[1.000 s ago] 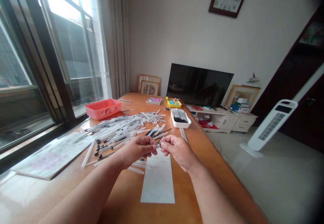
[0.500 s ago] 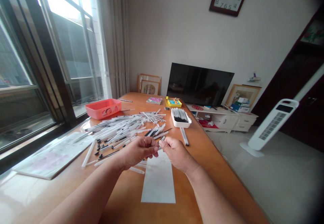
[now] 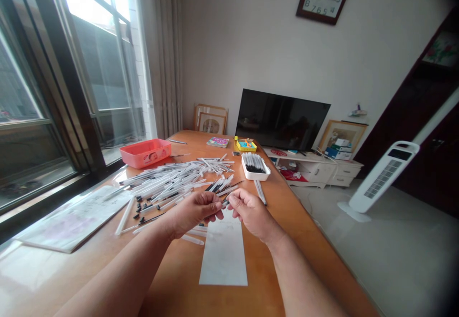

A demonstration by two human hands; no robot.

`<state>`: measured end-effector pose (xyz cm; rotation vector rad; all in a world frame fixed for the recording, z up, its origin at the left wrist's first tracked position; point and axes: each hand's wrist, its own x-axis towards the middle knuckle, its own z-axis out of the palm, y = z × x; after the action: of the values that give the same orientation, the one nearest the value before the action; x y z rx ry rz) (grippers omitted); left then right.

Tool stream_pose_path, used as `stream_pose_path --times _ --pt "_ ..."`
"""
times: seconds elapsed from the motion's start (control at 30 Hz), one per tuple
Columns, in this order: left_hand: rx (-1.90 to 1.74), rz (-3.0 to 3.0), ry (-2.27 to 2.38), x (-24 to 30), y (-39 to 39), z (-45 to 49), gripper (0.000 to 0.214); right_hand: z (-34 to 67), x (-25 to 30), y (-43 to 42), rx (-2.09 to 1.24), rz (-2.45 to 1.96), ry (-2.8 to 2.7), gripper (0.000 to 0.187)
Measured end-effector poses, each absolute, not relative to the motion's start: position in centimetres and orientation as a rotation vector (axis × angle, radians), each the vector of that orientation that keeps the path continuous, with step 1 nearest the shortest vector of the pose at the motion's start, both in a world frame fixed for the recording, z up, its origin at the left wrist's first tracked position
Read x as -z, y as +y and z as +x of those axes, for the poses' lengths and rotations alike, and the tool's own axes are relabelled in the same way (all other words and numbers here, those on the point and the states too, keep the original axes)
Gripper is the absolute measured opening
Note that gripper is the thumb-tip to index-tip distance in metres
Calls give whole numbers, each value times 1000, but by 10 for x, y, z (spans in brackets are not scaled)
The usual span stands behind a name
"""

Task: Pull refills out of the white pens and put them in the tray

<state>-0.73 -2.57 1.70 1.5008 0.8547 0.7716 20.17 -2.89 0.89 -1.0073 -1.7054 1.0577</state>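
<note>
My left hand (image 3: 204,208) and my right hand (image 3: 247,207) meet above the top end of a white paper strip (image 3: 224,259). Both are closed in a pinch on a small dark and clear pen part (image 3: 225,202) between the fingertips; most of it is hidden. Beyond my left hand spreads a loose heap of clear pen barrels (image 3: 172,176) and thin refills. Several small black pen caps (image 3: 139,208) lie at the heap's near left side. Past my right hand, finished-looking pens (image 3: 260,192) lie side by side on the table.
A white tray (image 3: 257,177) holds upright-leaning pens with black ends at the table's right edge. Left of the heap stands a red plastic basket (image 3: 145,154). A booklet (image 3: 71,221) lies at the left, and a yellow box (image 3: 245,145) stands at the far end.
My right hand's fingers have shifted and curled differently around the small part, with the back of the hand turned up more. My left hand stays nearly in place.
</note>
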Motion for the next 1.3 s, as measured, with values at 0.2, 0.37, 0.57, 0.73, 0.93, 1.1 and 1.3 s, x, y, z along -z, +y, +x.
stream_pose_path --times 0.2,0.37,0.57,0.73,0.93,1.1,1.3 --pt "-770 1500 873 -13 -24 -6 36 197 -4 -28 -982 -1037 -1731 29" --pt "-815 1571 868 -14 -26 -1 35 194 -4 -27 -825 -1124 -1735 36" --pt "-785 1659 893 -18 -29 1 32 192 -3 -27 -772 -1157 -1775 47" --pt "-799 1624 882 -15 -26 -1 35 193 -2 -26 -905 -1155 -1741 56" --pt "-760 1606 901 -14 -26 -3 36 196 -7 -30 -878 -1117 -1769 45" --pt "-653 1661 950 -19 -28 -8 43 199 -7 -26 -756 -1147 -1747 43" --pt "-680 1787 950 -18 -27 -7 36 196 -2 -21 -770 -1146 -1684 44"
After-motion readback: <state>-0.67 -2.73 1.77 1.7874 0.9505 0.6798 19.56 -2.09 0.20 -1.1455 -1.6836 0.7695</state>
